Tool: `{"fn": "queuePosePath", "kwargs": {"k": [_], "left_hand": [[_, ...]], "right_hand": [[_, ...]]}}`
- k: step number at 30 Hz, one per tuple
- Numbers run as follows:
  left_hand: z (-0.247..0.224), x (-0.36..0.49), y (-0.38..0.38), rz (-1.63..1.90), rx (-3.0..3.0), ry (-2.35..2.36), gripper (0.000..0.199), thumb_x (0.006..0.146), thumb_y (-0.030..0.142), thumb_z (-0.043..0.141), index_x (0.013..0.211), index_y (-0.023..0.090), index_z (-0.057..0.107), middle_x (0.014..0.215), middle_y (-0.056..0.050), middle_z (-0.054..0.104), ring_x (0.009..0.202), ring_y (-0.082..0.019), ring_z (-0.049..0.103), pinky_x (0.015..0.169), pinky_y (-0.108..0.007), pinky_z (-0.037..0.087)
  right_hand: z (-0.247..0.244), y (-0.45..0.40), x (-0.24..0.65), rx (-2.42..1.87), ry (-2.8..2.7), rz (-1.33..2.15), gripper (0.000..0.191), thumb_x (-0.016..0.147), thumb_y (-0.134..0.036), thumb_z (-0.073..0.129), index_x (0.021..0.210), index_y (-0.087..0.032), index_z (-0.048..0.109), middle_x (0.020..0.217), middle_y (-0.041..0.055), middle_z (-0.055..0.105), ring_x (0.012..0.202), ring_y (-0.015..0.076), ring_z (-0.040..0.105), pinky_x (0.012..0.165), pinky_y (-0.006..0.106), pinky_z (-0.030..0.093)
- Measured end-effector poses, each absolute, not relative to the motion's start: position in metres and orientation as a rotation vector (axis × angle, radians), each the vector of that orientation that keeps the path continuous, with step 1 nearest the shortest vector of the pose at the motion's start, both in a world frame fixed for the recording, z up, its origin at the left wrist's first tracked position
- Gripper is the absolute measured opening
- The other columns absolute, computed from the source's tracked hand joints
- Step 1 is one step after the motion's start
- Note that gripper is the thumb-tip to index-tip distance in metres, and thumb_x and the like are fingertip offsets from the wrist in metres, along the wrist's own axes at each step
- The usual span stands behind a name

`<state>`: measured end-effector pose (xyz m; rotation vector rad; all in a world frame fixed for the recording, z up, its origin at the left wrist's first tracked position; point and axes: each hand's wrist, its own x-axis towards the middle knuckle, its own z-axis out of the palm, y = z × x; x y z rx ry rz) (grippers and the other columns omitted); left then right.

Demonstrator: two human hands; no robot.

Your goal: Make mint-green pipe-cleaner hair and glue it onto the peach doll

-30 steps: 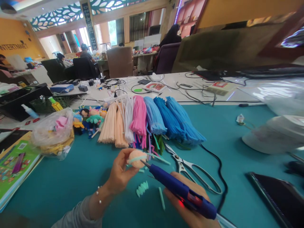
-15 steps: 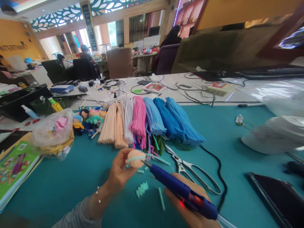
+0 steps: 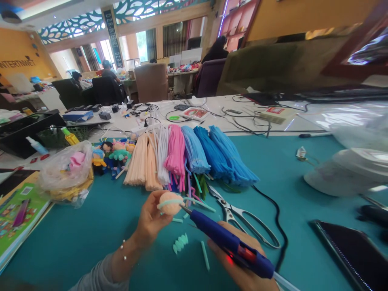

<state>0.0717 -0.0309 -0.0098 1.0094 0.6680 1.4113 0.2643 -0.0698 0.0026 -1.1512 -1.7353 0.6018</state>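
My left hand [image 3: 153, 218] pinches a round peach ball [image 3: 170, 208] with a mint-green strip [image 3: 171, 201] across its front. In my right hand [image 3: 239, 258] is a dark blue glue gun [image 3: 226, 238], its metal nozzle touching or very near the ball's right side; a red light glows on its body. Below the ball, on the teal mat, lie a zigzag mint-green piece [image 3: 180, 243] and a short straight mint-green piece [image 3: 205, 256]. Large scissors [image 3: 239, 214] rest beyond the glue gun. Another mint-green stem [image 3: 201, 204] lies behind the ball.
Bundles of peach, white, pink and blue pipe cleaners [image 3: 197, 155] lie across the mat's far side. To the left are a plastic bag [image 3: 65, 169], small dolls [image 3: 117, 153] and a green book [image 3: 26, 218]. A black phone [image 3: 348, 254] and a black cable [image 3: 280, 218] lie right.
The whole view has shifted slightly. Both hands keep their grips, and the nozzle stays at the ball's right side.
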Motion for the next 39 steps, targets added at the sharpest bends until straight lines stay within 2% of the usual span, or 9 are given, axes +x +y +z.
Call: {"fn": "queuePosePath", "kwargs": {"k": [10,15,18,21,25,39], "left_hand": [[-0.008,0.072,-0.031,1.39,0.962,0.645,0.045,0.064,0.036,0.08,0.102,0.018,0.063,0.1,-0.009,0.073,0.09,-0.026,0.068,0.085,-0.037,0.051],[-0.012,0.07,-0.029,1.364,0.99,0.658,0.045,0.065,0.038,0.08,0.103,0.018,0.062,0.102,-0.01,0.072,0.092,-0.026,0.068,0.085,-0.038,0.051],[-0.014,0.069,-0.027,1.372,1.037,0.679,0.046,0.066,0.036,0.08,0.104,0.018,0.062,0.103,-0.009,0.072,0.093,-0.025,0.067,0.085,-0.036,0.052],[-0.015,0.072,-0.029,1.43,1.07,0.8,0.042,0.067,0.035,0.079,0.102,0.018,0.063,0.102,-0.009,0.072,0.096,-0.025,0.066,0.087,-0.034,0.051],[-0.012,0.076,-0.036,1.457,1.126,0.995,0.034,0.071,0.033,0.077,0.1,0.019,0.065,0.1,-0.007,0.071,0.096,-0.023,0.065,0.086,-0.032,0.052],[-0.009,0.074,-0.039,1.467,1.382,1.162,0.023,0.076,0.03,0.072,0.097,0.021,0.067,0.091,-0.004,0.068,0.089,-0.021,0.065,0.077,-0.029,0.055]], "right_hand": [[0.003,-0.069,0.264,-1.152,-1.726,0.607,0.037,0.089,-0.045,0.053,0.06,-0.022,0.046,0.054,-0.003,0.046,0.046,0.0133,0.045,0.043,0.027,0.035],[0.006,-0.067,0.264,-1.168,-1.735,0.635,0.036,0.087,-0.047,0.055,0.061,-0.023,0.047,0.054,-0.0028,0.047,0.045,0.0138,0.045,0.042,0.028,0.037],[0.008,-0.067,0.265,-1.149,-1.732,0.643,0.031,0.088,-0.042,0.055,0.064,-0.023,0.05,0.056,-0.0021,0.049,0.046,0.0143,0.047,0.043,0.028,0.039],[0.011,-0.068,0.264,-1.141,-1.732,0.641,0.025,0.088,-0.036,0.056,0.067,-0.022,0.052,0.058,-0.0016,0.051,0.048,0.0143,0.048,0.042,0.027,0.039],[0.015,-0.07,0.261,-1.091,-1.774,0.611,0.027,0.089,-0.032,0.055,0.064,-0.023,0.049,0.06,-0.0008,0.052,0.051,0.0146,0.051,0.045,0.027,0.039],[0.014,-0.068,0.26,-1.075,-1.858,0.527,0.031,0.091,-0.032,0.052,0.064,-0.023,0.041,0.057,-0.0031,0.044,0.051,0.014,0.047,0.047,0.027,0.037]]}}
